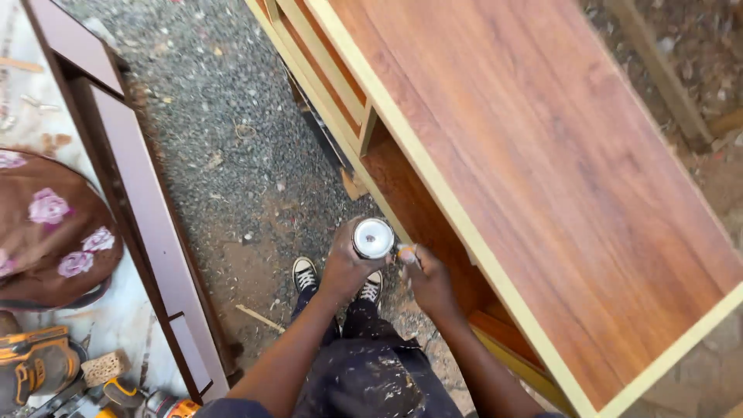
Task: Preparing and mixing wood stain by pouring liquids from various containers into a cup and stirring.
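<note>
I look down at a small round metal tin (374, 238) with a shiny silver top, gripped from the left by my left hand (344, 267). My right hand (429, 282) sits just right of the tin, fingers closed on a small object with a yellowish tip (405, 254) held at the tin's rim; what it is I cannot tell. Both hands hover in front of a wooden cabinet (542, 178) with a reddish-brown top, pale yellow edging and an open shelf compartment (402, 193).
Gravel ground (224, 147) lies below, with my black-and-white sneakers (305, 273) on it. A long dark-framed panel (147, 224) leans at the left. A brown floral cushion (50, 232), orange power tools (31, 364) and a sanding block (104, 367) lie at far left.
</note>
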